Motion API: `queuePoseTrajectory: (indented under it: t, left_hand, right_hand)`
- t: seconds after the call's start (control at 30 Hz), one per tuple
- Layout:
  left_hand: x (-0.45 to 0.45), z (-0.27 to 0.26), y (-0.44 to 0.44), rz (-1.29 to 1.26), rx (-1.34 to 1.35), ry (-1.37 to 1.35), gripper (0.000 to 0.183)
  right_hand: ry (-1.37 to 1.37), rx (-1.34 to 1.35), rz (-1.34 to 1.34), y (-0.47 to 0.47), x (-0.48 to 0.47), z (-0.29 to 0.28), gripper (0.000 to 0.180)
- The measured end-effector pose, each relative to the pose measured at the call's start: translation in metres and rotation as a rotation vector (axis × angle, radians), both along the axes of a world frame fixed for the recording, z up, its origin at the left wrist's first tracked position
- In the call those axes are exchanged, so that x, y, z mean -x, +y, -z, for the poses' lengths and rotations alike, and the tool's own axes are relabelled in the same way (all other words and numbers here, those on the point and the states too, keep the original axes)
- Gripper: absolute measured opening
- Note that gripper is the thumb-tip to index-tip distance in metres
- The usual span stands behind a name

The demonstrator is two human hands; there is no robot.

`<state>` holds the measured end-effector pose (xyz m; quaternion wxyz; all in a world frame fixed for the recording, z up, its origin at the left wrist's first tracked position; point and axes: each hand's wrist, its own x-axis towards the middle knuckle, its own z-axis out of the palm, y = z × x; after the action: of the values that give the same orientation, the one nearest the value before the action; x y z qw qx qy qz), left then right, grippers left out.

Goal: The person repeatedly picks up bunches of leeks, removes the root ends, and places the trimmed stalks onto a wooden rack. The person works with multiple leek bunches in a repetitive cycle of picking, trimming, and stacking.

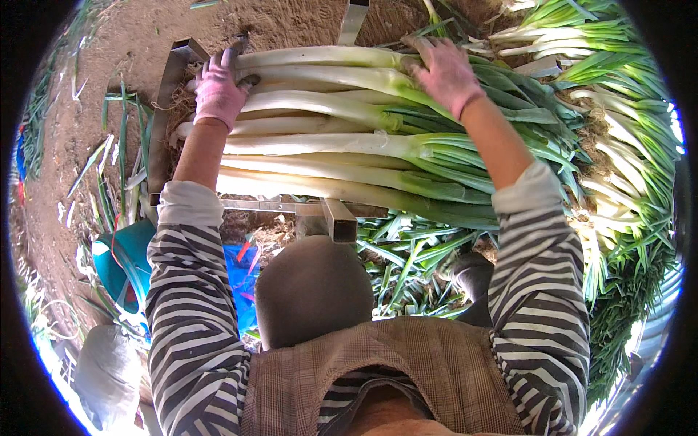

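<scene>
Large long green onions (327, 143) lie side by side on a metal rack, their white shanks to the left and green leaves to the right. My left hand (218, 90), in a pink glove with dark fingertips, is on the far stalks near the root end, with thumb and fingers straddling the farthest one. Over the same far stalk, where white turns green, my right hand (444, 71) spreads its gloved thumb and fingers. The undersides of the stalks are hidden. At the left, an upright metal plate (160, 136) stands beside the roots.
A square metal tube (342, 223) juts towards me above my knee (313, 291). More green onions (627, 141) are piled along the right. Cut leaves (403, 261) litter the ground below. At left are a teal container (122, 256) and blue plastic (242, 289) with red ties.
</scene>
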<state>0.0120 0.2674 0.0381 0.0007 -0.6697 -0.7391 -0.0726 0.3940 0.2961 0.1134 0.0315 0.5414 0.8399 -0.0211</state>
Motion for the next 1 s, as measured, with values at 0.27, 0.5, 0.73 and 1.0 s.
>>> queuePoseTrajectory:
  t: [0.27,0.5,0.73,1.0]
  left_hand:
    - [-0.002,-0.001,-0.012,0.031,-0.032,-0.027,0.064]
    - [0.000,0.010,-0.012,0.069,-0.129,-0.048,0.062]
    - [-0.006,0.003,-0.017,0.072,-0.149,-0.083,0.061]
    - [-0.003,0.006,-0.015,0.090,-0.162,-0.128,0.061]
  right_hand:
    - [-0.125,0.136,-0.102,0.014,-0.001,-0.024,0.050]
    - [-0.009,-0.155,-0.228,-0.009,0.005,-0.007,0.050]
    - [0.035,-0.301,-0.346,-0.003,0.025,0.007,0.040]
    - [-0.056,-0.388,-0.347,-0.004,0.045,0.006,0.018]
